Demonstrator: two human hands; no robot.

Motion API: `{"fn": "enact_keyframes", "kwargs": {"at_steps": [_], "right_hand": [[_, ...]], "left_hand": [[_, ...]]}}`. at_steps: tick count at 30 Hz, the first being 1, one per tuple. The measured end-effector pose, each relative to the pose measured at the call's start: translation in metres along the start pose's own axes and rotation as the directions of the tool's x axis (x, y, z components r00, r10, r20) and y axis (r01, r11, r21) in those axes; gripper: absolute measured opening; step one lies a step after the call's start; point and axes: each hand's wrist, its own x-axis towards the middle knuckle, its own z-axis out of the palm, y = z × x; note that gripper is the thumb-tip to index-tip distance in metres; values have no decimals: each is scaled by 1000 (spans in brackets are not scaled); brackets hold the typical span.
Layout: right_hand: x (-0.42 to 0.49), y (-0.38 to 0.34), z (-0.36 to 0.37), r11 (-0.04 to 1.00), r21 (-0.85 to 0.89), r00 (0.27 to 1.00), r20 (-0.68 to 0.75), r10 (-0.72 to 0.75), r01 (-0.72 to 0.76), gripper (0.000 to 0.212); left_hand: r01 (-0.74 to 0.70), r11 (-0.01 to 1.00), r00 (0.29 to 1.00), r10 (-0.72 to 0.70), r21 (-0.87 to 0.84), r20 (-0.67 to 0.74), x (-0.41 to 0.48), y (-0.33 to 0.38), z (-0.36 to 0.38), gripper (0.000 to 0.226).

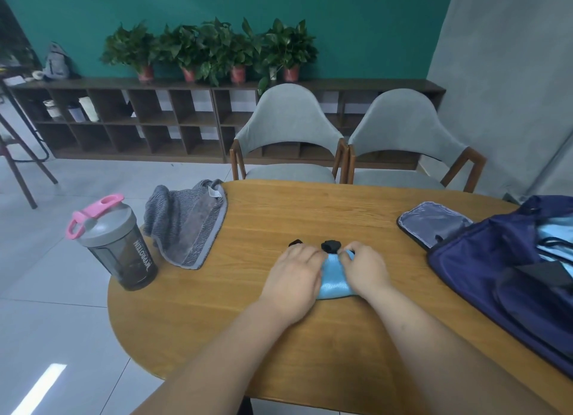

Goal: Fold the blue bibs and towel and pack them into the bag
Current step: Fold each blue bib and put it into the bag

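A light blue bib (335, 278) lies folded small on the wooden table (279, 216), with black strap ends (331, 245) poking out at its far side. My left hand (294, 278) presses on its left part, fingers bent over the cloth. My right hand (366, 269) holds the right part, fingertips pinching the far edge. A grey towel (189, 222) lies crumpled at the table's far left edge. The navy bag (508, 269) stands open at the right, with light blue fabric (555, 234) inside it.
A dark shaker bottle (121, 247) with a grey lid and pink loop stands at the table's left edge. A clear-topped pouch flap (434, 222) lies beside the bag. Two grey chairs (288, 135) stand behind the table, before a low shelf with potted plants.
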Motion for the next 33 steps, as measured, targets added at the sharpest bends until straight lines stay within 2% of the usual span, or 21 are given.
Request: {"fn": "enact_keyframes", "kwargs": {"at_steps": [4, 7, 9, 12, 14, 17, 20, 21, 23, 25, 26, 29, 33], "right_hand": [[0, 0, -1, 994, -108, 1000, -2, 15, -15, 18], [-7, 8, 1, 963, -266, 997, -43, -61, 48, 22], [-9, 15, 4, 945, -310, 990, -58, -131, 107, 25], [-10, 20, 9, 948, -296, 986, -81, -144, 114, 23], [-10, 20, 10, 952, -288, 986, -96, -137, 104, 21], [-7, 21, 9, 978, -181, 987, -110, -120, 99, 9], [-10, 18, 4, 993, -62, 976, -188, -107, 97, 8], [-14, 15, 3, 985, -113, 957, -244, -156, 132, 11], [-28, 8, 1, 916, -287, 887, -287, -361, 280, 19], [-40, 5, 4, 797, -358, 808, -162, -566, 486, 27], [-44, 8, 6, 766, -345, 804, -50, -593, 543, 34], [-42, 27, 7, 800, -328, 863, 244, -442, 502, 59], [-33, 35, 4, 817, -400, 903, 296, -313, 414, 64]], "left_hand": [[132, 991, 971, -136, 30, 195, -7, -7, 10, 52], [128, 991, 956, -136, 49, 260, -9, -18, 5, 58], [118, 992, 940, -127, 47, 317, -5, -22, 1, 59], [102, 991, 926, -125, 84, 356, 2, -23, -5, 62], [40, 988, 947, -85, 148, 310, 4, -16, -7, 64], [-42, 992, 954, 3, 123, 300, -5, -5, -4, 66], [-26, 990, 933, -26, 138, 358, -17, -6, 2, 70], [-9, 990, 932, -44, 144, 360, -18, -7, 2, 71], [11, 991, 925, -60, 131, 375, -14, -9, 2, 73], [13, 993, 918, -57, 114, 393, -10, -11, 2, 76], [7, 994, 917, -49, 108, 396, -9, -14, 2, 77], [-11, 996, 915, -25, 88, 402, -12, -21, 3, 75], [70, 996, 919, -89, 63, 384, -14, -25, 6, 72]]}}
